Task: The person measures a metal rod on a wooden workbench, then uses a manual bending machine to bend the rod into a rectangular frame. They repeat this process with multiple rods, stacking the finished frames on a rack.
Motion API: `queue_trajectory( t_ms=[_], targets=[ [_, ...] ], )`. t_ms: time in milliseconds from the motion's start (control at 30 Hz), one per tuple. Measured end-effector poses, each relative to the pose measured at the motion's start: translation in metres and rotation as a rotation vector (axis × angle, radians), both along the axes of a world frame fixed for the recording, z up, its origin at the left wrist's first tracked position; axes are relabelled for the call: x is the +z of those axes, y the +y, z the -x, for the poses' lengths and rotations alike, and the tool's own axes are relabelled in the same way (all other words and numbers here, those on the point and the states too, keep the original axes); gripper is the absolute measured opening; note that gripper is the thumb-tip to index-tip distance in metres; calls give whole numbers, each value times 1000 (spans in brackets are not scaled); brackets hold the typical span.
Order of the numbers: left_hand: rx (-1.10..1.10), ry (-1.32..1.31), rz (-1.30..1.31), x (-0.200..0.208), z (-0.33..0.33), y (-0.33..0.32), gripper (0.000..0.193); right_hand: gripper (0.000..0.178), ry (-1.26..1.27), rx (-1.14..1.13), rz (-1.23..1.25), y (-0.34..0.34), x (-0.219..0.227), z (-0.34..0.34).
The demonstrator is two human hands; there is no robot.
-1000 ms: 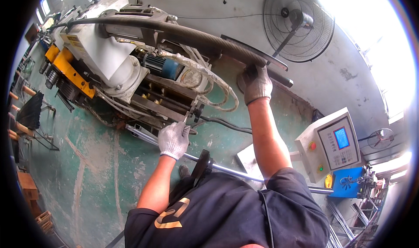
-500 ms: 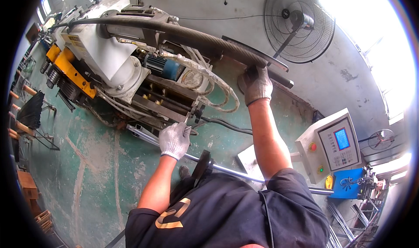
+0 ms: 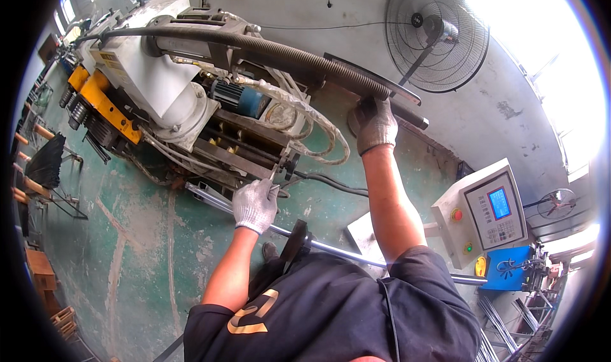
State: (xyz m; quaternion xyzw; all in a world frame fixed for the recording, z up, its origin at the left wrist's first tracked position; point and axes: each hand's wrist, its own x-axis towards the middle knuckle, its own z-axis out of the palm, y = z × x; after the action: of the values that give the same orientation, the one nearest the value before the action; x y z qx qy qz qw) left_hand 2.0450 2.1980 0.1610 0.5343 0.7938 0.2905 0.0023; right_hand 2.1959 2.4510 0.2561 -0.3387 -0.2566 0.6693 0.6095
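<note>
My left hand (image 3: 255, 206), in a white knitted glove, is closed near the low front end of a tube-bending-type machine (image 3: 172, 101). A slim metal tool (image 3: 274, 173) sticks up out of its fingers toward the machine's frame. Stretched forward, my right hand (image 3: 378, 130) wears a greyish glove and is closed at the end of a long ribbed rod (image 3: 305, 59). A dark metal piece (image 3: 358, 118) shows beside it; the exact grip is hidden by the back of the hand. Long shiny metal tubes (image 3: 344, 254) pass under my left wrist and in front of my body.
At right stands a control box (image 3: 490, 206) with a lit screen, a red button and a green light. A large wire-cage fan (image 3: 439, 31) is by the far wall. Hoses (image 3: 324, 129) loop off the machine. Blue equipment (image 3: 509, 268) and metal stock (image 3: 499, 320) lie lower right.
</note>
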Motion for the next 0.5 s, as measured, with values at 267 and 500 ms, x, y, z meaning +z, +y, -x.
queue_trajectory(
  t_ms=[267, 500],
  targets=[
    [9, -6, 1, 0, 0, 0, 18, 31, -3, -6, 5, -2, 2, 2],
    [12, 10, -6, -2, 0, 1, 16, 31, -6, -6, 16, 3, -4, 1]
  ],
)
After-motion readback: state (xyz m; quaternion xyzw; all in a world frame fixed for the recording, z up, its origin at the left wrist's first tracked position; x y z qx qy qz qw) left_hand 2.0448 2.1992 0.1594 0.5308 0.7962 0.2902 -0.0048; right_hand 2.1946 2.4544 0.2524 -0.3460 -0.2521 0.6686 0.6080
